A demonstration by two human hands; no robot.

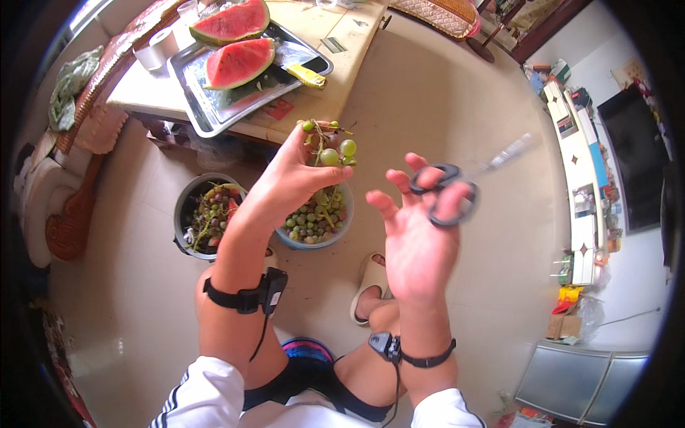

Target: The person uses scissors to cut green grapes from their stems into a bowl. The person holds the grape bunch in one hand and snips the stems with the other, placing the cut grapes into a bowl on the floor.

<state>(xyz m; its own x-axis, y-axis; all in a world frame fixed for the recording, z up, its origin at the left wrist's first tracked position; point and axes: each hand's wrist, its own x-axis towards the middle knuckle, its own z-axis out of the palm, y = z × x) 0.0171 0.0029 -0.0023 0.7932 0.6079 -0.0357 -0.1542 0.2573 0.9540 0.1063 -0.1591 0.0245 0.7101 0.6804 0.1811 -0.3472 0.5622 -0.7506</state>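
Note:
My left hand [299,168] holds a small bunch of green and purplish grapes [330,155] by its stems, up above the floor. Through the black handle loops of a pair of scissors [445,187] go a finger and the thumb of my right hand [417,230]. The scissors' blades point away to the right and are blurred. Below the left hand stands a round tub of loose grapes [316,222], partly hidden by the hand and forearm. Beside it, a dark bucket [181,214] contains grape stems, dark grapes and red scraps.
A table [348,80] ahead carries a metal tray [184,91] with two watermelon pieces [238,64] and a yellow-handled tool [306,76]. Paper rolls [163,40] stand on its left. A carved wooden seat [75,224] is at left; a low white cabinet [580,176] lines the right wall.

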